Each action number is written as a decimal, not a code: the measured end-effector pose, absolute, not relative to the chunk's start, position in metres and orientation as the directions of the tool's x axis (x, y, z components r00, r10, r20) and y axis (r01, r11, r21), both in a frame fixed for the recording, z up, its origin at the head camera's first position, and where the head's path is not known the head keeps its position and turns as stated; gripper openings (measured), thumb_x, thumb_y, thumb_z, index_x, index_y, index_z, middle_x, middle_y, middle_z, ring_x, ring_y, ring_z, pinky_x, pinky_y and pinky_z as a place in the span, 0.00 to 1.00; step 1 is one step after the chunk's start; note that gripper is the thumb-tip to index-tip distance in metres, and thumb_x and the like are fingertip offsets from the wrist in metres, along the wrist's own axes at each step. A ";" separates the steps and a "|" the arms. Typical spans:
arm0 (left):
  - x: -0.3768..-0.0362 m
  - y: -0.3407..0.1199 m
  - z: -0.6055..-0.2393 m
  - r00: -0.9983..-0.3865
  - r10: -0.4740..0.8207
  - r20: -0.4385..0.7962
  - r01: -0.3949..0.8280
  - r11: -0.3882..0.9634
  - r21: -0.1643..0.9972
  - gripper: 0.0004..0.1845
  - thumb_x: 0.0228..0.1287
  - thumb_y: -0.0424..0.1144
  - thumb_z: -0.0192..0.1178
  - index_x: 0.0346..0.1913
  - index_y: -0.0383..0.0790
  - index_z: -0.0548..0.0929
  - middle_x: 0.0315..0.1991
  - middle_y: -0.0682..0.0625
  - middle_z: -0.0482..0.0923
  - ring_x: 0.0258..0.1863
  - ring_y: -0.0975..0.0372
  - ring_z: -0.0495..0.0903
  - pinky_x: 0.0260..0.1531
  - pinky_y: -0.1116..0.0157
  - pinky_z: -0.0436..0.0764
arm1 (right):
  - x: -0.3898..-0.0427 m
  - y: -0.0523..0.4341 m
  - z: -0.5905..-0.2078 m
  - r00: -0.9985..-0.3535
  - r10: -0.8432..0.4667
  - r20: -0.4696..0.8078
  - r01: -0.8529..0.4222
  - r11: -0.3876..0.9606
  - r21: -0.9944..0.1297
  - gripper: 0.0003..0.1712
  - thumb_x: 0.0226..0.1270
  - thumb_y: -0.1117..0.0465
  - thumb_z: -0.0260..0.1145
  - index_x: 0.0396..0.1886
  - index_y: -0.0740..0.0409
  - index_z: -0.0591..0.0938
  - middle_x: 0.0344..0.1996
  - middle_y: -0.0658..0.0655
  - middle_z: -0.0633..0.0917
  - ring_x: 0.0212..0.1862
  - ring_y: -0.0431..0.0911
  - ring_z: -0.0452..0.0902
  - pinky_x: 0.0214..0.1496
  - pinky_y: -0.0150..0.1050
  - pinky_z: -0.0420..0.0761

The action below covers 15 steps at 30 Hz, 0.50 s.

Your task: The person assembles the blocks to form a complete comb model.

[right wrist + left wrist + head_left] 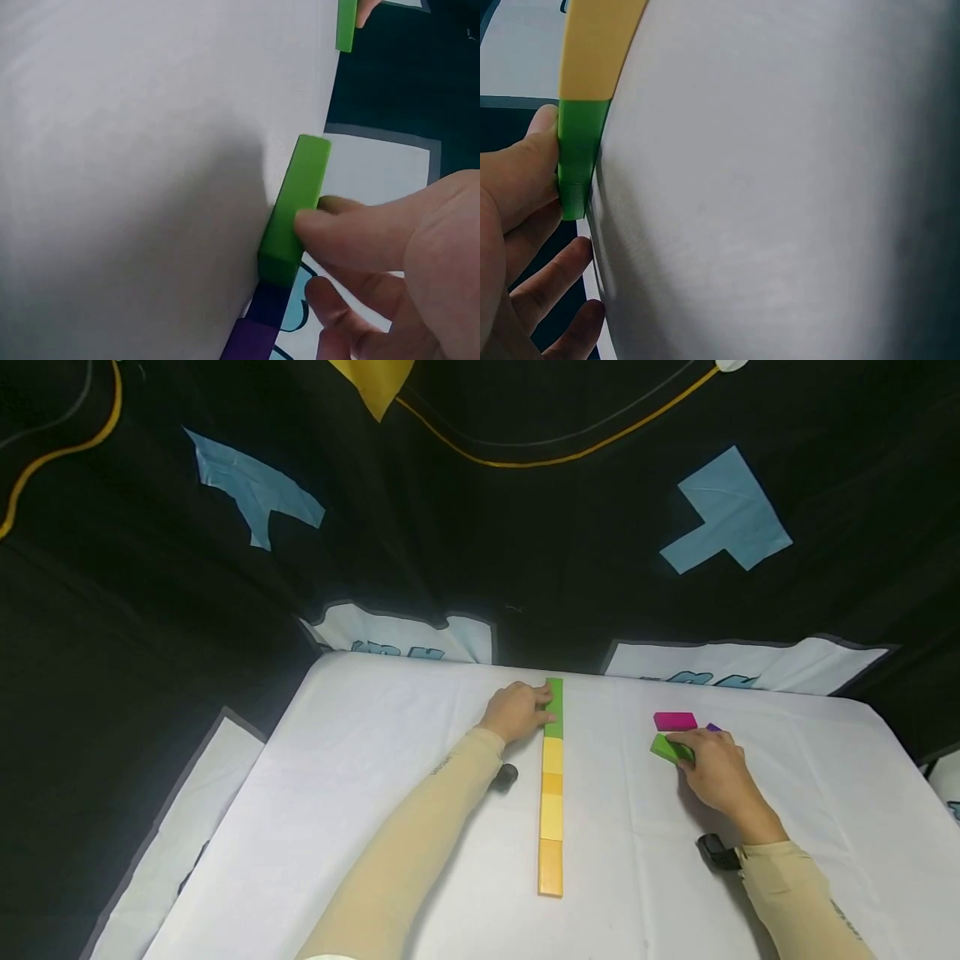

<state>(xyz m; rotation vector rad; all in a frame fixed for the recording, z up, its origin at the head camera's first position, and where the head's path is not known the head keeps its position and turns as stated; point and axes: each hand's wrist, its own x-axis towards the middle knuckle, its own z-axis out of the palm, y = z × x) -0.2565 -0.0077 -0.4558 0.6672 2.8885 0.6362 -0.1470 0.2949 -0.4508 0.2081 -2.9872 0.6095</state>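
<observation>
A straight row of blocks lies on the white table [465,935]: yellow blocks [552,756], orange blocks [551,868] and a green section [581,142] at the far end. My left hand [517,710] touches that green section with thumb and fingertips; its other fingers are spread. Whether the green is one block or two, I cannot tell. On the right, my right hand [716,768] pinches another green block [296,202] between thumb and fingers, close to the table. A magenta block [675,721] lies just beyond it. Partly hidden by the hand is a purple block [250,341].
Behind the table hangs a dark cloth [465,543] with light blue patches and a yellow line. The table's far edge runs close behind the row's green end. Each wrist carries a small black camera [716,853].
</observation>
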 end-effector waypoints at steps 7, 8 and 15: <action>-0.257 -0.008 -0.456 -0.898 0.439 -0.013 0.393 0.816 0.423 0.26 0.65 0.53 0.66 0.64 0.50 0.81 0.69 0.61 0.70 0.68 0.55 0.72 0.68 0.58 0.70 | -0.146 0.297 -0.452 -0.974 -0.143 0.173 -0.204 0.888 -0.411 0.22 0.56 0.80 0.66 0.52 0.68 0.83 0.53 0.75 0.81 0.55 0.72 0.70 0.53 0.67 0.68; -0.257 -0.008 -0.456 -0.898 0.440 -0.013 0.394 0.816 0.423 0.26 0.65 0.53 0.66 0.64 0.50 0.81 0.69 0.61 0.70 0.68 0.55 0.72 0.68 0.58 0.70 | -0.145 0.296 -0.452 -0.976 -0.129 0.175 -0.192 0.892 -0.410 0.22 0.57 0.77 0.67 0.53 0.68 0.83 0.52 0.75 0.81 0.54 0.72 0.70 0.53 0.67 0.69; -0.257 -0.007 -0.456 -0.900 0.435 -0.004 0.391 0.814 0.429 0.26 0.65 0.53 0.66 0.63 0.50 0.81 0.69 0.60 0.71 0.68 0.55 0.72 0.68 0.59 0.70 | -0.134 0.284 -0.448 -0.990 0.038 0.136 -0.014 0.932 -0.361 0.32 0.62 0.55 0.72 0.57 0.77 0.77 0.47 0.80 0.81 0.47 0.74 0.73 0.44 0.65 0.76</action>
